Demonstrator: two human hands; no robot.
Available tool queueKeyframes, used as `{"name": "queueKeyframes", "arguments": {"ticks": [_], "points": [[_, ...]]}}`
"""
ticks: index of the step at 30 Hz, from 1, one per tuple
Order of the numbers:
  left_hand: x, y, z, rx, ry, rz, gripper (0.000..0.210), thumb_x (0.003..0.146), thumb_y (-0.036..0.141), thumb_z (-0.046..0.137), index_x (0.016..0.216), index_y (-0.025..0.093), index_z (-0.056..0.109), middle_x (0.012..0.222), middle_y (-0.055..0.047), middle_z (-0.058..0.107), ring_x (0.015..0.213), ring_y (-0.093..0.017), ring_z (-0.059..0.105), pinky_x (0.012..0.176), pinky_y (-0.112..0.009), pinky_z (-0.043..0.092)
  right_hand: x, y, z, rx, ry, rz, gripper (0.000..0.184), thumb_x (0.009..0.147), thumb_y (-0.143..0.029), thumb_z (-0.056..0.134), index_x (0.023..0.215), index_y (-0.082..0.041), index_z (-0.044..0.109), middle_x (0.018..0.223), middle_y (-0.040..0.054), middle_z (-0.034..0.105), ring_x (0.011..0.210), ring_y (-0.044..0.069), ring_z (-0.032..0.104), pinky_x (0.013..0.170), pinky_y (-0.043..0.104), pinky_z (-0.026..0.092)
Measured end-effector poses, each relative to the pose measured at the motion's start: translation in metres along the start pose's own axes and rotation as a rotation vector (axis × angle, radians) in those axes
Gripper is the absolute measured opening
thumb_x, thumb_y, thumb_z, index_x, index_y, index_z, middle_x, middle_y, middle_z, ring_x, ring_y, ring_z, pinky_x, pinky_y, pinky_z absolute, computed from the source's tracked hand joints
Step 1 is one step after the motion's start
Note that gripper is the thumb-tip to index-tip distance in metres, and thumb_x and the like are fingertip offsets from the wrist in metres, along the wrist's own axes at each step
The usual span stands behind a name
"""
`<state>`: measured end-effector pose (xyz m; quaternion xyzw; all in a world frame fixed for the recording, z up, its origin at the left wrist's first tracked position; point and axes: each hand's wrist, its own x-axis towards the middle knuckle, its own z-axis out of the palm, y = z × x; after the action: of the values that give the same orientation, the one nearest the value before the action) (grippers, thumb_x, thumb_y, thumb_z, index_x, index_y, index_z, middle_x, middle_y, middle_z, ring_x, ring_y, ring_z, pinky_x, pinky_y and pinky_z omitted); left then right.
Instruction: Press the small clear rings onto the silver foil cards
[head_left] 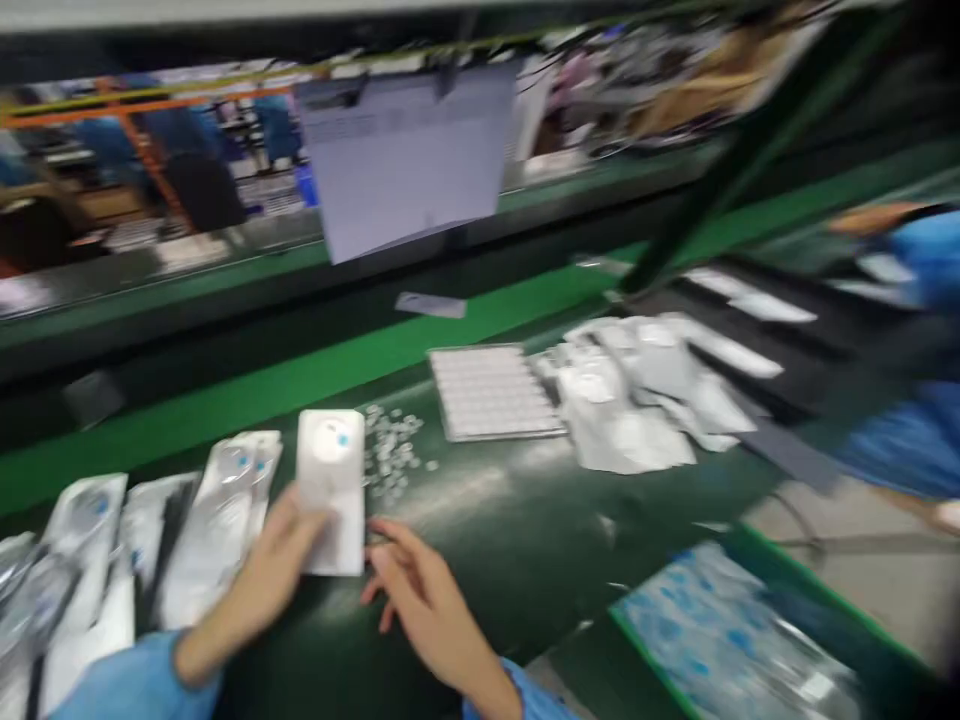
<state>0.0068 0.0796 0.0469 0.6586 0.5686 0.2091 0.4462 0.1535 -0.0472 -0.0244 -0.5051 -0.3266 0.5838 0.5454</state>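
Note:
My left hand (279, 560) grips a flat white rectangular piece (330, 500) by its lower left side, thumb on its face. A round circle with a blue dot marks the piece's upper part. My right hand (427, 605) is at its lower right edge, fingers apart and bent; blur hides whether a fingertip touches it. Many small clear bits (394, 445) are scattered beside the piece. A pale sheet with a grid of rounds (495, 392) lies farther right. To the left stand several similar white pieces (225, 500) under clear film, some with blue dots.
Crumpled white wrappers (637, 400) are heaped at right, near dark trays with white strips (724, 345). A green-rimmed bin (750, 640) holds blue-spotted film at lower right. A paper sheet (412, 160) hangs ahead. Another person's blue sleeve (911, 430) shows at far right.

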Motion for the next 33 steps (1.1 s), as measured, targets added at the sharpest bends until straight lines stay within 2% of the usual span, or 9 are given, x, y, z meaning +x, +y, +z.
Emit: {"name": "queueKeyframes", "arguments": {"ticks": [1,4,8,11,13,18,22,25,33], "points": [[-0.027,-0.015,0.007,-0.144,-0.067,-0.051,0.06,0.085,0.065,0.062,0.122,0.017,0.068,0.115,-0.011,0.076,0.106,-0.031,0.069,0.094,-0.039,0.055,-0.001,-0.005,0.002,-0.017,-0.081,0.024,0.059,0.097,-0.073,0.053,0.106,-0.016,0.066,0.079,0.0043,0.067,0.063,0.016,0.066,0.047,0.02,0.048],[-0.071,-0.041,0.024,-0.448,-0.03,-0.142,0.052,0.084,0.048,0.075,0.125,0.017,0.068,0.125,-0.013,0.073,0.119,-0.031,0.066,0.102,-0.039,0.052,-0.006,-0.009,0.007,-0.138,-0.281,0.066,0.053,0.101,-0.067,0.052,0.084,-0.017,0.061,0.056,-0.0055,0.049,0.044,0.01,0.05,0.045,0.02,0.037],[-0.066,-0.047,0.022,-0.934,0.003,-0.227,0.061,0.078,0.034,0.083,0.133,0.018,0.062,0.123,-0.014,0.075,0.117,-0.033,0.07,0.096,-0.042,0.057,-0.018,-0.005,0.014,-0.344,-0.352,0.068,0.052,0.103,-0.064,0.051,0.077,-0.02,0.055,0.057,-0.0051,0.046,0.047,0.011,0.046,0.048,0.023,0.034],[-0.056,-0.048,0.021,-1.122,-0.019,-0.26,0.074,0.076,0.026,0.083,0.143,0.023,0.053,0.121,-0.013,0.076,0.111,-0.03,0.074,0.091,-0.042,0.06,-0.022,-0.007,0.013,-0.52,-0.355,0.02,0.052,0.106,-0.06,0.045,0.076,-0.02,0.057,0.056,-0.0035,0.046,0.049,0.014,0.047,0.05,0.025,0.036],[-0.056,-0.049,0.023,-1.119,-0.057,-0.265,0.072,0.075,0.025,0.083,0.141,0.02,0.054,0.117,-0.013,0.077,0.103,-0.029,0.076,0.086,-0.04,0.062,-0.025,-0.011,0.011,-0.6,-0.327,-0.018,0.047,0.107,-0.054,0.046,0.082,-0.019,0.064,0.059,-0.001,0.054,0.054,0.015,0.053,0.052,0.025,0.041],[-0.065,-0.055,0.032,-1.005,-0.114,-0.208,0.054,0.08,0.027,0.078,0.131,0.016,0.063,0.098,-0.008,0.078,0.081,-0.022,0.075,0.075,-0.035,0.062,-0.025,-0.024,0.01,-0.692,-0.004,-0.324,0.022,0.107,-0.031,0.055,0.115,-0.02,0.071,0.098,0.0074,0.073,0.077,0.017,0.069,0.067,0.025,0.055],[-0.069,-0.057,0.033,-0.827,-0.05,-0.139,0.04,0.083,0.025,0.074,0.121,0.015,0.071,0.082,-0.002,0.07,0.069,-0.014,0.062,0.064,-0.024,0.051,-0.01,-0.025,0.017,-0.836,-0.069,-0.623,0.023,0.105,-0.013,0.056,0.121,-0.021,0.071,0.104,0.008,0.071,0.088,0.017,0.071,0.074,0.025,0.057],[-0.071,-0.058,0.032,-0.807,-0.067,-0.111,0.04,0.084,0.027,0.073,0.123,0.016,0.072,0.085,-0.002,0.069,0.071,-0.013,0.057,0.065,-0.023,0.046,0.002,-0.021,0.019,-0.953,-0.126,-0.765,0.03,0.104,-0.007,0.054,0.128,-0.018,0.068,0.105,0.0095,0.068,0.09,0.018,0.07,0.077,0.027,0.058],[-0.075,-0.067,0.031,-0.99,-0.136,-0.258,0.042,0.088,0.034,0.06,0.125,0.021,0.075,0.114,-0.005,0.074,0.099,-0.023,0.064,0.083,-0.03,0.049,0.005,-0.016,0.016,-1.001,-0.12,-0.79,0.024,0.101,-0.008,0.062,0.119,-0.019,0.074,0.103,0.0088,0.069,0.083,0.017,0.071,0.075,0.028,0.059]]}}
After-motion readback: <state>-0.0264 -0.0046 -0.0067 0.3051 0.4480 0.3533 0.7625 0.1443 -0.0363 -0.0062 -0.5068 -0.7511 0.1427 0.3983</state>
